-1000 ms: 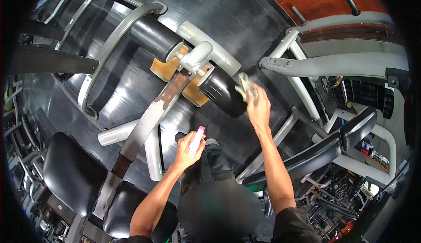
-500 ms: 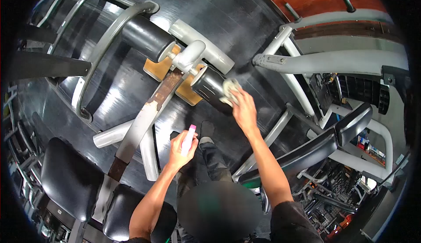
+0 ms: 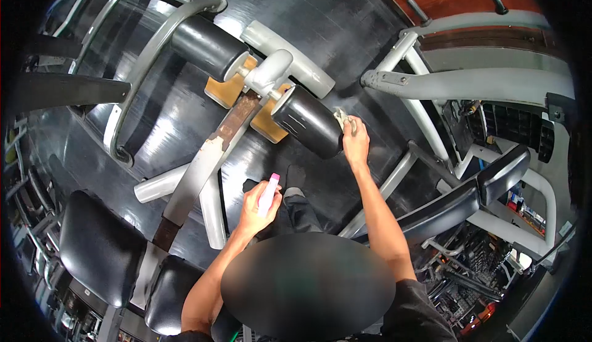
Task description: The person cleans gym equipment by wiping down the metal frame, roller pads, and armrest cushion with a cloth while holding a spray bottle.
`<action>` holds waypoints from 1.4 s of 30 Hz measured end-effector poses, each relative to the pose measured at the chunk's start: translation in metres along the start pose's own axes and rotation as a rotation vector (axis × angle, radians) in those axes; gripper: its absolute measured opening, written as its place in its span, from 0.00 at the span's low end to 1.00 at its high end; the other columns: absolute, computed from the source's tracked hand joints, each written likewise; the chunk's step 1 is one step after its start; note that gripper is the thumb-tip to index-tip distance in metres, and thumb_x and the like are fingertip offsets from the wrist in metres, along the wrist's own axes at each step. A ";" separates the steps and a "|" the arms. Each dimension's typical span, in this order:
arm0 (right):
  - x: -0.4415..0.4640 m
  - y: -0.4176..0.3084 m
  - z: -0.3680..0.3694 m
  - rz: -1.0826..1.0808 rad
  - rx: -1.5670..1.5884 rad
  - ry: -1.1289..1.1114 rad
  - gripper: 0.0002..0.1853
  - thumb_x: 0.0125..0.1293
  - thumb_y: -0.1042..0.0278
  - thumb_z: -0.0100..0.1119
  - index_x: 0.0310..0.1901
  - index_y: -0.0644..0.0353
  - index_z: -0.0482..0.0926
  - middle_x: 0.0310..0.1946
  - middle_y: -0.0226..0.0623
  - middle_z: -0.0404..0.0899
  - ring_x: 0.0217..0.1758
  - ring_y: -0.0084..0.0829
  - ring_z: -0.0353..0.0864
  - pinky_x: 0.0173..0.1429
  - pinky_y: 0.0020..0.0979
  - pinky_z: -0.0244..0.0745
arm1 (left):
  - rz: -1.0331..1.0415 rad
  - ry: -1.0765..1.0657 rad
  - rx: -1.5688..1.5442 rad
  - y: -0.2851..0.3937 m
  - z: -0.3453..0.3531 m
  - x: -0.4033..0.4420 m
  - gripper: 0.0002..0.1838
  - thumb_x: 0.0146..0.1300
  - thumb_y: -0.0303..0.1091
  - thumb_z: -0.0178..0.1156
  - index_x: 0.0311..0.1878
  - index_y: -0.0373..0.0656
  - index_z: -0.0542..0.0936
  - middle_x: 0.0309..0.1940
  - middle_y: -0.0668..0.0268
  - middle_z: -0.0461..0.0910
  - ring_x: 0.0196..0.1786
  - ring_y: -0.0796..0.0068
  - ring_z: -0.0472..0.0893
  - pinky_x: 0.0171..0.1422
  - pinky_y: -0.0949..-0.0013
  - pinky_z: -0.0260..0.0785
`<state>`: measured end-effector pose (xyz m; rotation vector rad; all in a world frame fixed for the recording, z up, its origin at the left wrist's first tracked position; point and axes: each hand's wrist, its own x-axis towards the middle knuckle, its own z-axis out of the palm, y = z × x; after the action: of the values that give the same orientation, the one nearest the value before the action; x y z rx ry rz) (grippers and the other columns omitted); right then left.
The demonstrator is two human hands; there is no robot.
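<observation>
A white bottle with a pink cap [image 3: 268, 197] is held upright in my left hand [image 3: 257, 210], its fingers wrapped round it. My right hand [image 3: 356, 140] grips a pale cloth [image 3: 343, 120] at the outer end of a black foam roller [image 3: 307, 122]. White streaks show on that roller's upper surface. A second black roller [image 3: 209, 47] sits on the other side of the grey metal joint [image 3: 271, 70]. Below the joint, a worn bar [image 3: 206, 157] runs down to the left, its paint chipped to brown.
Black padded seats [image 3: 102, 249] stand at lower left. A curved grey frame [image 3: 145, 64] rises at upper left. At right are a thick grey frame [image 3: 468, 86] and a black bench pad [image 3: 441, 212]. A wooden plate [image 3: 269, 125] lies under the rollers.
My right hand and the cloth have moved from the roller's upper surface out to its right end. My left hand still holds the bottle. The view has shifted slightly.
</observation>
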<state>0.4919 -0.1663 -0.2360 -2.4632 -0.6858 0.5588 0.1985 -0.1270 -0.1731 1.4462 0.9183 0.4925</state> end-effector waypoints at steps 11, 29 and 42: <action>-0.051 -0.015 -0.015 -0.324 -0.205 0.055 0.18 0.63 0.70 0.64 0.55 0.55 0.79 0.58 0.42 0.74 0.56 0.45 0.75 0.63 0.41 0.72 | -0.046 -0.041 0.031 0.003 0.000 -0.002 0.08 0.58 0.19 0.63 0.41 0.35 0.79 0.32 0.62 0.82 0.36 0.75 0.82 0.43 0.72 0.73; -0.069 -0.013 -0.028 -0.414 -0.328 -0.045 0.29 0.55 0.80 0.60 0.61 0.47 0.77 0.64 0.40 0.74 0.66 0.42 0.73 0.68 0.38 0.71 | -0.040 -0.037 0.032 0.001 0.000 -0.002 0.09 0.56 0.20 0.64 0.41 0.35 0.79 0.31 0.59 0.82 0.34 0.67 0.85 0.40 0.68 0.75; 0.003 -0.105 0.013 -0.622 0.064 0.153 0.24 0.64 0.69 0.61 0.63 0.54 0.75 0.64 0.45 0.73 0.68 0.48 0.70 0.70 0.41 0.67 | -0.044 -0.046 -0.010 0.001 0.001 -0.003 0.08 0.59 0.19 0.63 0.41 0.36 0.80 0.32 0.63 0.83 0.35 0.75 0.83 0.42 0.72 0.73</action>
<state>0.4505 -0.0825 -0.1858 -2.0457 -1.2701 0.1441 0.1981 -0.1301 -0.1716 1.4200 0.9076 0.4286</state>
